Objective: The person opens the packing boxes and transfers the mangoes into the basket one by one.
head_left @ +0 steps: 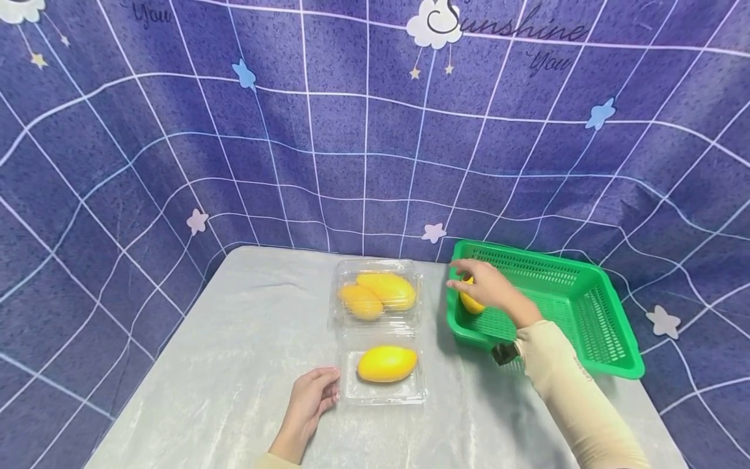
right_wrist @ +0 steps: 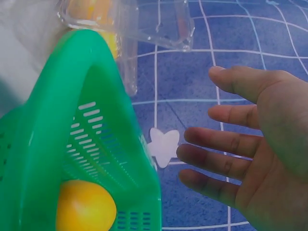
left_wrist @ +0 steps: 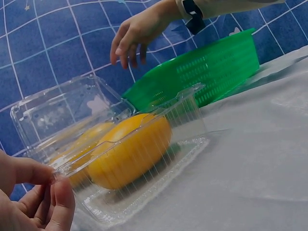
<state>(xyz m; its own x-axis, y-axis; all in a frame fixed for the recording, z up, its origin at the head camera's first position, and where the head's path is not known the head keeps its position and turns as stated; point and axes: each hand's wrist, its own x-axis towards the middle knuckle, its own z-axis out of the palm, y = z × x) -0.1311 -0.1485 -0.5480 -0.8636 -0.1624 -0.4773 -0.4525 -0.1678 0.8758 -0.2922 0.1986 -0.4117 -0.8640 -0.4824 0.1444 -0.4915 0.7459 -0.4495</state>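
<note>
My left hand [head_left: 312,397] pinches the left edge of a clear plastic box [left_wrist: 139,207] between thumb and fingers. A single yellow mango [head_left: 387,363] lies in the box. Directly behind, two more mangoes [head_left: 383,290] show through clear plastic [head_left: 346,264]; how the far plastic joins the near box I cannot tell. My right hand [head_left: 486,283] hovers over the left end of a green basket [head_left: 621,326], its fingers spread and holding nothing. Below it, another mango [right_wrist: 86,207] sits inside the basket, apart from the hand in the right wrist view.
The basket has slatted, perforated walls and stands at the right of a table with a pale grey cover [head_left: 234,365]. A blue gridded cloth [head_left: 363,130] hangs behind and at both sides. A dark band [left_wrist: 193,17] circles the right wrist.
</note>
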